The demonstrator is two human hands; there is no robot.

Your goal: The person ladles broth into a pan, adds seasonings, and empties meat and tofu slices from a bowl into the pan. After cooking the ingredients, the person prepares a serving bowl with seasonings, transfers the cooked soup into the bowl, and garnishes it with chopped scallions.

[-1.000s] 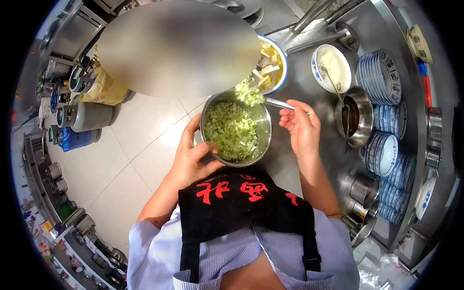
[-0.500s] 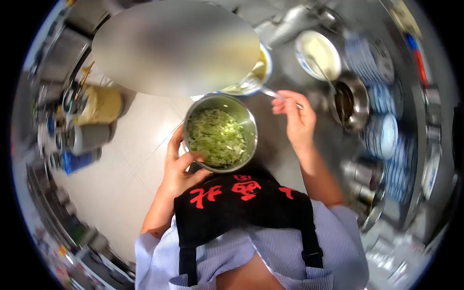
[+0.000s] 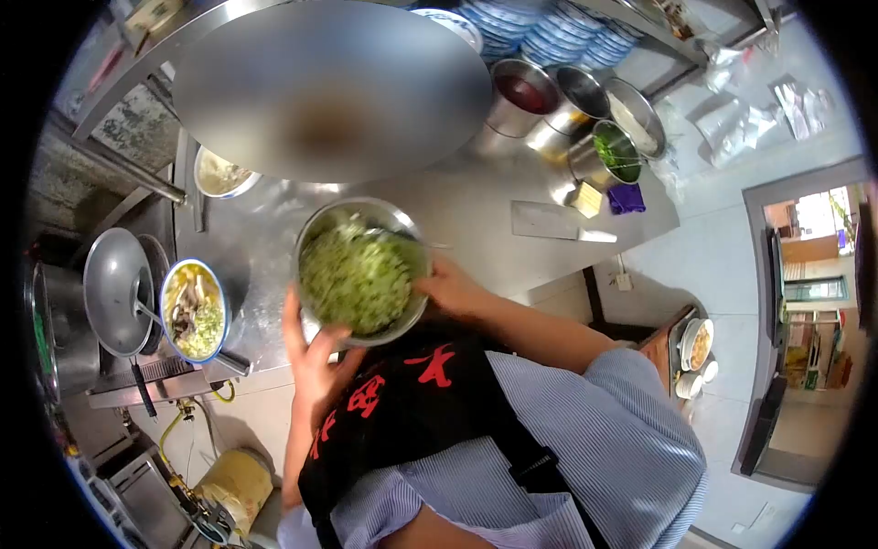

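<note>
A round metal bowl (image 3: 404, 220) is held in front of my apron, tilted toward me. Finely chopped green vegetable (image 3: 357, 279) fills much of it. My left hand (image 3: 320, 361) grips its lower left side, thumb at the near rim. On the right, my right hand (image 3: 455, 291) has its fingers closed at the bowl's rim, slightly blurred; no spoon shows in it. To the left, a blue-rimmed white basin (image 3: 222, 340) contains chopped greens, pale yellow pieces and dark strips, and a metal handle (image 3: 146, 313) leans over its edge.
A steel counter (image 3: 476, 197) lies ahead, with a cleaver (image 3: 549, 222), metal pots (image 3: 521, 91) and a pot of greens (image 3: 615, 151). Blue-patterned bowls (image 3: 572, 27) are stacked behind. A wok (image 3: 112, 284) sits at the left. A blurred oval hides the upper middle.
My view has turned right, from the floor to the counter. The bowl came along in my left hand. My right hand no longer shows the spoon and has moved onto the bowl's rim.
</note>
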